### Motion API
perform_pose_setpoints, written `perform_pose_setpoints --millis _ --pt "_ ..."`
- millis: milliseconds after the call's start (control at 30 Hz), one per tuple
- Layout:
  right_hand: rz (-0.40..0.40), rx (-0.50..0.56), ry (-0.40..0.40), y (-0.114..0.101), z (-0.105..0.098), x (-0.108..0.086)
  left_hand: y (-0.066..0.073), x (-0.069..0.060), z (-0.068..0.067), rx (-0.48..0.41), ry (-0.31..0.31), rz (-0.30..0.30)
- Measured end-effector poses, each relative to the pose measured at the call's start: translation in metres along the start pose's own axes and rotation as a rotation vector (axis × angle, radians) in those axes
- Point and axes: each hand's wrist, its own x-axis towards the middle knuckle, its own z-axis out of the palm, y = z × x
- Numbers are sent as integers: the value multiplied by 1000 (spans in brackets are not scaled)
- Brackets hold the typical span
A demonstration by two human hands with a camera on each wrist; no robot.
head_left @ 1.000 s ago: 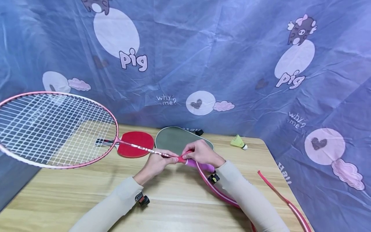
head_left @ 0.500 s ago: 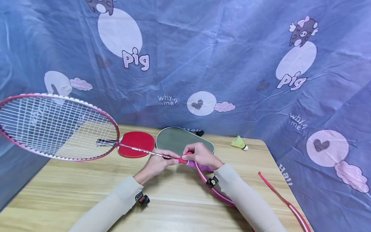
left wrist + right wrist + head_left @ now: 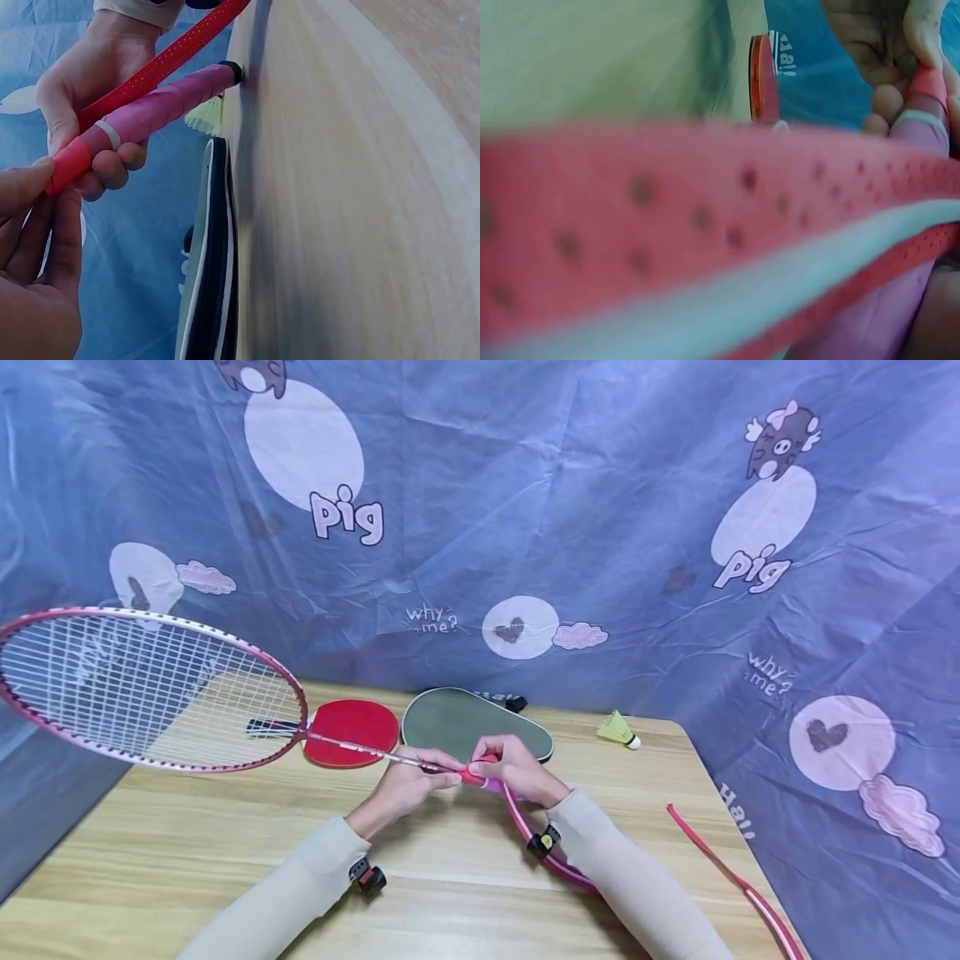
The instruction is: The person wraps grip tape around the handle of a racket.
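Blue printed cloth [image 3: 450,552] behind wood-grain surface [image 3: 247,852]. Badminton racket [image 3: 157,689] held above surface, head out left, probably so handle [image 3: 169,99] stays reachable. Green case [image 3: 472,727], red paddle [image 3: 356,735] lie back, perhaps out of way. Hands close together: left hand [image 3: 408,785] pinches red-wrapped handle top, likely steadying; right hand [image 3: 517,768] grips red tape [image 3: 171,63] there, seemingly against loosening.

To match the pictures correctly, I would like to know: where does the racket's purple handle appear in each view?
Head: the purple handle is below centre, slightly right, partly hidden by the right hand.
Left wrist: upper left part, slanting up to the right.
Right wrist: right side, running down to the bottom edge.
Shared landmark: the red tape beside or across the handle.
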Motion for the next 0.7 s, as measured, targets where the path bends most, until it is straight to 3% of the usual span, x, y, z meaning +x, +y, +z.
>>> perform_pose_setpoints --millis 300,433,567,700 --pt "-32 -32 84 -1 7 -1 -1 1 2 -62 19 -25" --pt "-47 -58 123 -3 10 -3 0 1 4 -94 75 -25" --pt "-64 -69 156 -5 12 -4 2 0 8 -109 148 -69" --pt "-62 -74 184 -6 14 -3 3 0 10 -148 163 -121"
